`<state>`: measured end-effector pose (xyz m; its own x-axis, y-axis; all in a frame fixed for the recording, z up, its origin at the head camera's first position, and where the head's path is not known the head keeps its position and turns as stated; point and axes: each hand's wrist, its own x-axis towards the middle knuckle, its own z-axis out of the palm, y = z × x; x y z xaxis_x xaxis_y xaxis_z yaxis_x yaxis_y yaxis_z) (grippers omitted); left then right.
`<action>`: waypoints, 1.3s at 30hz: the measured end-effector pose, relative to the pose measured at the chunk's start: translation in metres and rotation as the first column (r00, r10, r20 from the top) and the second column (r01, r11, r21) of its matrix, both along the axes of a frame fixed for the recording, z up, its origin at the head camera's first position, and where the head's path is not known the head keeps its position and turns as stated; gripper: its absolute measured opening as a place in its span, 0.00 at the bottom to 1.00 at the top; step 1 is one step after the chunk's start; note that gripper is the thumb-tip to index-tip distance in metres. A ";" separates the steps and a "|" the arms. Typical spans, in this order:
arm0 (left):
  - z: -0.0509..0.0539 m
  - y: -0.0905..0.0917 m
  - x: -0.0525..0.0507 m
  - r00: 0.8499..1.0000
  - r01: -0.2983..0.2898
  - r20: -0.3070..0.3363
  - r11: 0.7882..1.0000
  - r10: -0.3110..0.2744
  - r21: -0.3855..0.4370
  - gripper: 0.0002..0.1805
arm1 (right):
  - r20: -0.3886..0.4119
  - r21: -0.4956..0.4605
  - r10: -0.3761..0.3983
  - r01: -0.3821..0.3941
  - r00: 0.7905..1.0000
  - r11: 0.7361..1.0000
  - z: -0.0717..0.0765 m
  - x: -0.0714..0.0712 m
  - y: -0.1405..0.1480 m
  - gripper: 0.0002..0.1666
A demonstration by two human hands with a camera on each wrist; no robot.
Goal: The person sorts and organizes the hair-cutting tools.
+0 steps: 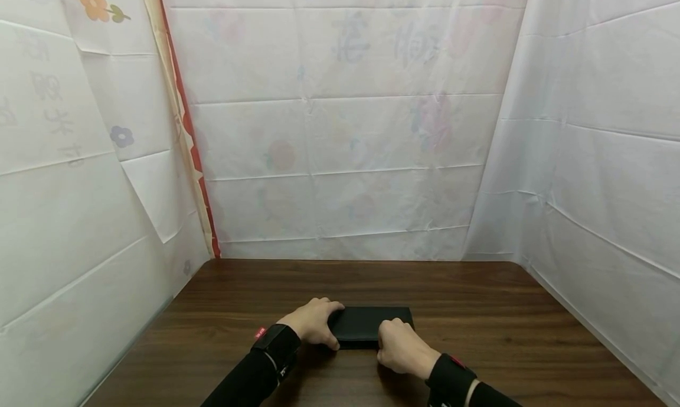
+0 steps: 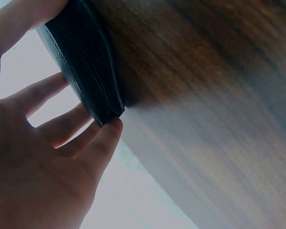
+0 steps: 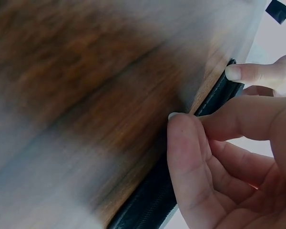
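A flat black zip pouch (image 1: 361,322) with a leathery surface lies on the wooden table. My left hand (image 1: 313,322) grips its left end, thumb at the near corner and fingers at the far side. In the left wrist view, a zipper line (image 2: 88,64) runs along the pouch's narrow side. At the near edge, toward the right end, my right hand (image 1: 404,347) has its fingers curled. The right wrist view has the thumb and index finger of that hand (image 3: 214,167) pinching at the zipper edge; what lies between the fingertips is hidden.
The dark brown wooden table (image 1: 255,289) reaches back to a white patterned sheet (image 1: 345,135). More white sheeting stands along the left (image 1: 69,230) and right (image 1: 600,176) sides. A red-edged strip (image 1: 186,123) hangs in the back left corner.
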<state>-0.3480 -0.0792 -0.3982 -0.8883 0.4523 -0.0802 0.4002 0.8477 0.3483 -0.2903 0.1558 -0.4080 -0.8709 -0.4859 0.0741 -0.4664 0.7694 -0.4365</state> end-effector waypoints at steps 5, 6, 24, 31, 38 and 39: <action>-0.001 0.000 -0.001 1.000 -0.005 -0.007 1.000 0.005 -0.004 0.43 | 0.006 0.010 -0.005 0.005 1.000 1.000 0.002 -0.001 -0.003 0.12; -0.001 0.000 -0.001 1.000 -0.005 -0.008 1.000 0.005 -0.003 0.43 | 0.009 0.010 -0.004 0.004 1.000 1.000 0.002 -0.001 -0.004 0.12; 0.000 0.004 0.008 0.996 0.022 -0.088 0.996 -0.030 -0.090 0.42 | 0.118 -0.150 0.033 -0.015 0.992 0.989 0.002 -0.003 0.005 0.08; 0.003 0.020 0.026 0.954 0.088 -0.263 0.974 -0.142 -0.208 0.35 | 0.213 -0.219 0.021 0.027 0.977 0.975 0.004 -0.003 0.010 0.08; 0.004 0.039 0.049 0.915 0.173 -0.351 0.979 -0.200 -0.108 0.05 | 0.228 -0.244 0.041 0.016 0.973 0.970 0.003 -0.003 0.013 0.09; 0.004 0.042 0.051 0.919 0.175 -0.343 0.981 -0.192 -0.081 0.06 | 0.229 -0.244 0.038 0.019 0.973 0.970 0.003 -0.002 0.013 0.09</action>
<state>-0.2973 -0.0376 -0.3944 -0.7659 0.6132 0.1934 0.6388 0.7600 0.1198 -0.2925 0.1690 -0.4053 -0.8736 -0.4866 -0.0112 -0.3379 0.6228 -0.7057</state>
